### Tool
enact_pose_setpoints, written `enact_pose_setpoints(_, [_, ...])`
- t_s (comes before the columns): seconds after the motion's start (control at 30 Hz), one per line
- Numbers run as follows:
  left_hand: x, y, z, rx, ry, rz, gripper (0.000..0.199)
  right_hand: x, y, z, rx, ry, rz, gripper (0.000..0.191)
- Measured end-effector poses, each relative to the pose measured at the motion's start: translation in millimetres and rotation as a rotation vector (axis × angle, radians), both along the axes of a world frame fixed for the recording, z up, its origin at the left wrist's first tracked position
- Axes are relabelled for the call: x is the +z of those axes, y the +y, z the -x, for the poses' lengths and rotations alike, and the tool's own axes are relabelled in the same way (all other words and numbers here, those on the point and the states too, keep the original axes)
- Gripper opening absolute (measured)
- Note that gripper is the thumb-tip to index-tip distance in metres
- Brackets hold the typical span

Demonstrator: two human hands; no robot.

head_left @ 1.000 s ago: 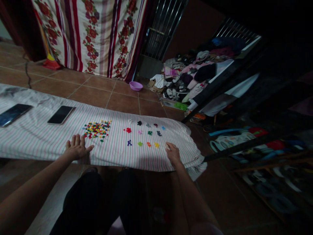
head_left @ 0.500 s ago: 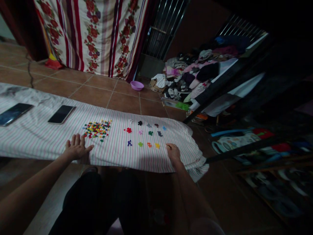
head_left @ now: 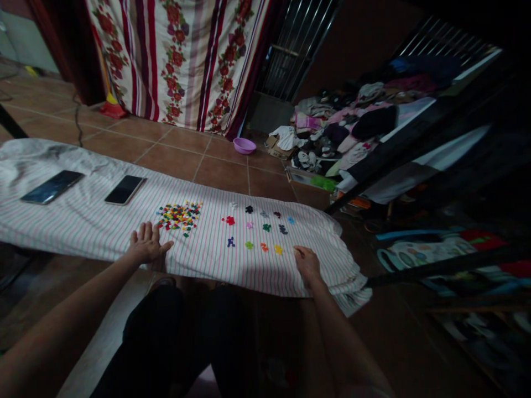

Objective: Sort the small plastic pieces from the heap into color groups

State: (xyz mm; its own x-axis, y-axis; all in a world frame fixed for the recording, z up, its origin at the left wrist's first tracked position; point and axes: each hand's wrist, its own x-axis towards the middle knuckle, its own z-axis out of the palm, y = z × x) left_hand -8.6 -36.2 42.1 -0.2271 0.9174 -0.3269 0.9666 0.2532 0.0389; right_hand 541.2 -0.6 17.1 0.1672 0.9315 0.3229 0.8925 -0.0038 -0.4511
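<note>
A mixed pile of small coloured pieces [head_left: 178,216] lies on the striped cloth [head_left: 215,260]. My left hand [head_left: 146,243] rests flat with fingers spread, just below that pile. To the right, small single-colour clusters stand in rows, among them a red cluster [head_left: 228,220], a black cluster [head_left: 249,209], a dark green cluster [head_left: 266,227], a purple cluster [head_left: 231,242] and an orange cluster [head_left: 264,247]. My right hand [head_left: 307,264] is at the cloth right of the yellow cluster [head_left: 278,250], fingers pinched together; anything between them is too small to make out.
Two phones, a larger phone [head_left: 52,187] and a smaller phone [head_left: 125,189], lie on the cloth at the left. Beyond it on the tiled floor are a purple basin [head_left: 244,146] and a heap of clothes [head_left: 332,130]. A dark metal bar [head_left: 435,265] runs at the right.
The camera view has shifted, so the whole scene sits further right. Against the cloth, both hands hold nearly the same places and poses.
</note>
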Motion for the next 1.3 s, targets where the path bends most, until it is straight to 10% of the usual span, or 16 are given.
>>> enact_pose_setpoints(0.23, [-0.7, 0.0, 0.0, 0.0, -0.003, -0.012, 0.099, 19.7, -9.5, 33.4, -0.026, 0.011, -0.159, 0.033])
enact_pose_setpoints(0.57, [-2.3, 0.8, 0.5, -0.004, 0.022, -0.007, 0.098, 13.1, -15.9, 115.5, 0.345, 0.08, -0.089, 0.028])
enact_pose_setpoints(1.3, [-1.4, 2.1, 0.6, -0.008, 0.0, 0.005, 0.098, 9.2, -12.9, 195.8, 0.35, -0.157, -0.005, 0.03])
